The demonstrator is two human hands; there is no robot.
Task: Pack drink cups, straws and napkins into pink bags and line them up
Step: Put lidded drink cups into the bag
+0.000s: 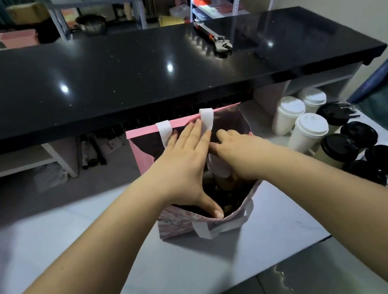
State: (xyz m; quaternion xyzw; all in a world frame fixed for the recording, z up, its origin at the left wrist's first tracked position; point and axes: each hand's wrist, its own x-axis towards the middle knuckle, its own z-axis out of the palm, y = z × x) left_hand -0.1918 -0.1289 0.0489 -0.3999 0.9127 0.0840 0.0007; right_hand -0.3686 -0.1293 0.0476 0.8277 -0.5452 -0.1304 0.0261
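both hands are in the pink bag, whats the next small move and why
Probably draw the right hand up out of the pink bag while the left hand holds the mouth open. The right hand's fingers reach inside, apparently settling something, and more cups wait on the table to the right.

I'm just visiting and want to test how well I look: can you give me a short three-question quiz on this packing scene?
1. True or false: both hands are at the open mouth of the pink bag.
2. Which lids are nearer the black counter: A) white, B) black?
3. What tool lies on the counter?

Key
1. True: the left hand spreads across the opening with its thumb at the near rim, and the right hand reaches in.
2. A: the white-lidded cups stand behind the black-lidded cups.
3. An adjustable wrench.
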